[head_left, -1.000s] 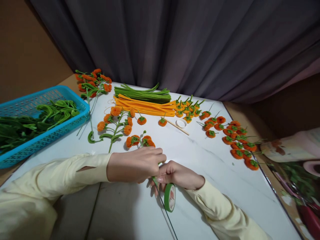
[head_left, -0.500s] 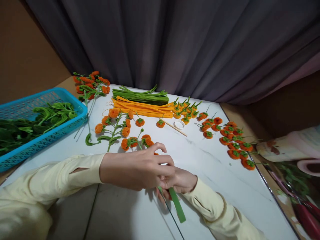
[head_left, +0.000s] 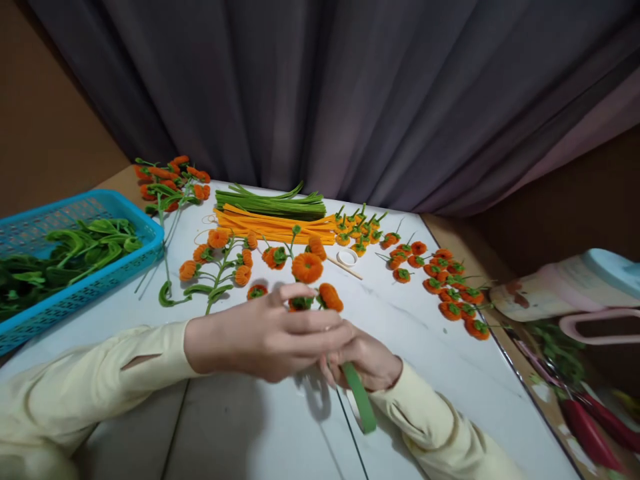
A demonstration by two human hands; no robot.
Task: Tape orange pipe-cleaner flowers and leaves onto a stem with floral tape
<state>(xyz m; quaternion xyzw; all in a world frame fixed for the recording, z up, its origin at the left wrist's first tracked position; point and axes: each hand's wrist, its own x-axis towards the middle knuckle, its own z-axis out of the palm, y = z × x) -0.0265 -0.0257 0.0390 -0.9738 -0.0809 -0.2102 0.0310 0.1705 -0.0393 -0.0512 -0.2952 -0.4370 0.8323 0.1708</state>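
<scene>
My left hand [head_left: 265, 340] reaches in from the left, its fingers bent together over the stem of an orange fuzzy flower spray. The spray's blooms [head_left: 307, 268] and a small green bud [head_left: 296, 230] rise beyond the knuckles; the gripped stem is hidden by the fingers. My right hand [head_left: 369, 355] is closed against the left fingertips. From it hangs a strip of green tape [head_left: 361, 400], curling in a loop below the palm. Left of the blooms lies another orange flower spray [head_left: 220, 267] with green leaves on the white table [head_left: 290, 440].
A blue basket [head_left: 159, 233] of green leaves stands left. Behind lie green strips [head_left: 270, 203], orange strips [head_left: 273, 227], a white ring [head_left: 347, 257] and a thin stick [head_left: 350, 269]. Several loose flower heads [head_left: 450, 311], a tumbler [head_left: 540, 287] and red-handled pliers [head_left: 590, 433] are right.
The flower spray has risen and turned up beyond my left hand, so more blooms show. The tape now curls in a loop instead of hanging straight. The view has shifted slightly.
</scene>
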